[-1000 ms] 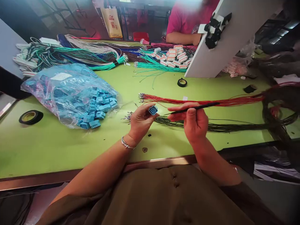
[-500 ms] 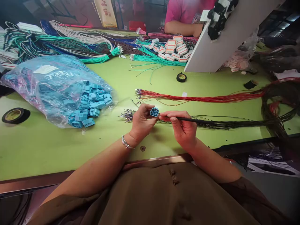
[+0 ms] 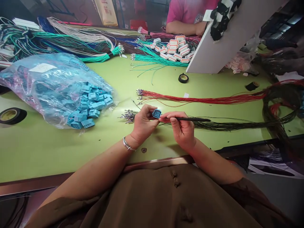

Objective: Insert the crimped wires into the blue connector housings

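I see the left hand pinching a small blue connector just above the green table. The right hand pinches a black wire, its tip right at the connector (contact unclear). Black wire bundle lies behind, red wires beyond, bag of blue connectors to the left.

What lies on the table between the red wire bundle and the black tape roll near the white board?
Head view: mostly bare green table between red wire bundle and black tape roll; only a small white scrap.
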{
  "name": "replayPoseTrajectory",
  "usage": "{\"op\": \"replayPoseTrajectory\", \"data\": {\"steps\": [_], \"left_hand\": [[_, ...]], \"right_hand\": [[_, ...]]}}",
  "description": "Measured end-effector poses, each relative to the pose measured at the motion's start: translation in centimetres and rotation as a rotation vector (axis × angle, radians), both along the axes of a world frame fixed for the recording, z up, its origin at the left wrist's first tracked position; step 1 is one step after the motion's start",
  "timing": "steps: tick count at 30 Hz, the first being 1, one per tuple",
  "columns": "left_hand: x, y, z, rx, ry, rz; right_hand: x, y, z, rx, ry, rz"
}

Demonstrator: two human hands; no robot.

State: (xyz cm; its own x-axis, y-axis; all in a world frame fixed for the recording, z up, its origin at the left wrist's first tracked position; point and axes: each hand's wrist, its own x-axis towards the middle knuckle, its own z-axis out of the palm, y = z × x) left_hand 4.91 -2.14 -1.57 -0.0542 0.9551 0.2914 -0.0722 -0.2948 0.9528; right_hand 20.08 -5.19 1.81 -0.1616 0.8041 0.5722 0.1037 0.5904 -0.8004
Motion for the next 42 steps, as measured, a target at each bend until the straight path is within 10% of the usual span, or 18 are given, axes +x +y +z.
{"op": "replayPoseTrajectory", "data": {"steps": [42], "left_hand": [[-0.18,-0.31,0.58,0.020,0.047,0.049]], "right_hand": [[0.02,-0.29,-0.06,0.110,-0.044,-0.038]]}}
